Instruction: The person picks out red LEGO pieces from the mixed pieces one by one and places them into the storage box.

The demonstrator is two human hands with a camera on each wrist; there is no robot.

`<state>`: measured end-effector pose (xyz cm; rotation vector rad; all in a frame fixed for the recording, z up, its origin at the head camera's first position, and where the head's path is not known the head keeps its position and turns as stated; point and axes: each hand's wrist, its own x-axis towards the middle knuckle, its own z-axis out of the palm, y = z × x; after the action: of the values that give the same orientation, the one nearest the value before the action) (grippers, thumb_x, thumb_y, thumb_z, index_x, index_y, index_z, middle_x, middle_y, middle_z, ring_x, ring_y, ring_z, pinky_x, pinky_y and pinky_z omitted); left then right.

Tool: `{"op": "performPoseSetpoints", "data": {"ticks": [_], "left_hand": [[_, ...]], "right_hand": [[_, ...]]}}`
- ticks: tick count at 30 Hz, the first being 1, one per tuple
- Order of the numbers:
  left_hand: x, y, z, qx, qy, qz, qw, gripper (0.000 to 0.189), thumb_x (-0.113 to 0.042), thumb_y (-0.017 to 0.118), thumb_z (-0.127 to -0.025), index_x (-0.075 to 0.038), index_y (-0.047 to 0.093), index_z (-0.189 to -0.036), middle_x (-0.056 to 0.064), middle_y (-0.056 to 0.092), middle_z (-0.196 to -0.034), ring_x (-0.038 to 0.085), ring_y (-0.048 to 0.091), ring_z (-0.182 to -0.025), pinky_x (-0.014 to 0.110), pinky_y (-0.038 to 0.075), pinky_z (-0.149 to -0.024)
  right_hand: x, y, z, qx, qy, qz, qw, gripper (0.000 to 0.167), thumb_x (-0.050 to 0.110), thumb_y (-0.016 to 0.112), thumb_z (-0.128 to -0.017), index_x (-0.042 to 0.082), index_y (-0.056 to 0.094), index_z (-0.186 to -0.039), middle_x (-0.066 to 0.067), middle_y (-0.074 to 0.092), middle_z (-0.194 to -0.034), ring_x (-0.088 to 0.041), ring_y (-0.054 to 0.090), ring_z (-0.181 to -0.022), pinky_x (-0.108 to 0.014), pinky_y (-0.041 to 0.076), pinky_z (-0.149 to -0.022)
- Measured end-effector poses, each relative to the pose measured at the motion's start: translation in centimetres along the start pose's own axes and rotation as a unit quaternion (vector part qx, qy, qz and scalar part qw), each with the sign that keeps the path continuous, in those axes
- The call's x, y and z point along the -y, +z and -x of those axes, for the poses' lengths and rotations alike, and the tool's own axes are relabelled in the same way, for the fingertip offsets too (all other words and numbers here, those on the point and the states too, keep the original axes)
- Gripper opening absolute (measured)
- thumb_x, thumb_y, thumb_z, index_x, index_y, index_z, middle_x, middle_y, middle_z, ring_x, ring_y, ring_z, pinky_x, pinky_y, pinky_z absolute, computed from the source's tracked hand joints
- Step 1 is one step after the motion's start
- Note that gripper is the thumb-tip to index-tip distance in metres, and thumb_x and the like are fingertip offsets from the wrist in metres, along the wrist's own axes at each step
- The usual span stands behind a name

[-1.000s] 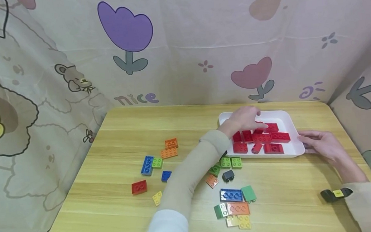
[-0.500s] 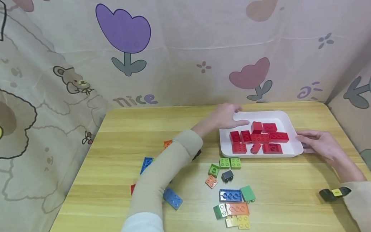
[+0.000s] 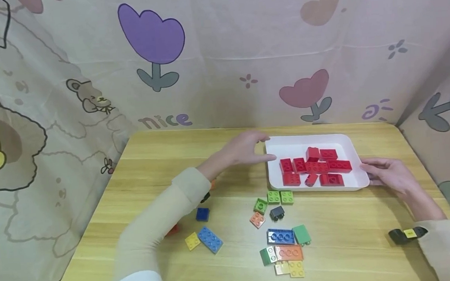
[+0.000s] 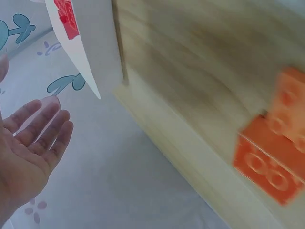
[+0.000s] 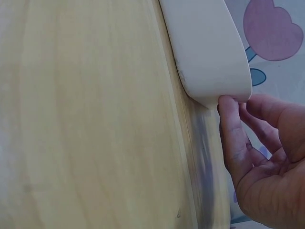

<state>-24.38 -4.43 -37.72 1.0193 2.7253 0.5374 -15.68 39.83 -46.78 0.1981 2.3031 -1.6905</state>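
My left hand (image 3: 247, 148) is beside the left end of the white tray (image 3: 348, 142), with nothing in its grasp. Its fingers (image 4: 50, 138) look relaxed and extended in the left wrist view. At the tray's opposite end, my right hand (image 3: 390, 176) pinches the rim; the right wrist view has the fingertips (image 5: 228, 102) against the tray's outer wall. Several red bricks (image 3: 317, 167) lie inside the tray, mostly in loose rows, with bare floor along its back and left.
Green bricks (image 3: 273, 197), a black brick (image 3: 277, 213), a long blue brick (image 3: 280, 236) and an orange one (image 3: 289, 252) lie in front of the tray. Further left are another blue brick (image 3: 210, 239) and a yellow brick (image 3: 192, 241). The left sleeve (image 3: 156, 223) partly covers other bricks.
My left hand has moved left, from over the red bricks to just outside the tray's left end. The right hand stays on the tray's rim, and the tray keeps its place.
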Motion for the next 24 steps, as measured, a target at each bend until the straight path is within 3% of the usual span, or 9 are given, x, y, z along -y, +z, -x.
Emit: {"op": "performPoseSetpoints", "data": {"ticks": [9,18,24], "left_hand": [[1.8,-0.2,5.7,-0.017,-0.022,-0.006,0.9996,0.078,-0.063,0.070,-0.094,-0.012,0.056,-0.151,0.006,0.062,-0.153,0.025,0.057,-0.144,0.046,0.045,-0.122],[3.6,-1.3,11.9,-0.045,-0.076,-0.004,0.9961,0.078,-0.063,0.071,-0.093,-0.015,0.056,-0.152,0.009,0.060,-0.155,0.032,0.054,-0.146,0.054,0.043,-0.122],[4.9,-1.6,15.8,-0.056,-0.114,0.003,0.9919,0.079,-0.061,0.074,-0.091,-0.014,0.056,-0.152,0.012,0.058,-0.156,0.037,0.052,-0.148,0.059,0.043,-0.122]], "right_hand": [[0.1,0.0,-0.1,-0.001,0.003,0.010,0.9999,0.018,0.027,0.072,-0.102,0.045,0.074,-0.103,0.036,0.068,-0.095,0.005,0.073,-0.086,-0.024,0.065,-0.076],[0.1,-0.3,0.0,-0.007,0.009,0.037,0.9992,0.019,0.031,0.071,-0.102,0.031,0.076,-0.120,0.038,0.065,-0.095,0.006,0.072,-0.087,-0.024,0.065,-0.076],[0.0,-0.3,-0.1,-0.008,0.013,0.034,0.9993,0.014,0.030,0.071,-0.102,0.035,0.076,-0.115,0.037,0.066,-0.095,0.006,0.072,-0.086,-0.024,0.065,-0.076]]}}
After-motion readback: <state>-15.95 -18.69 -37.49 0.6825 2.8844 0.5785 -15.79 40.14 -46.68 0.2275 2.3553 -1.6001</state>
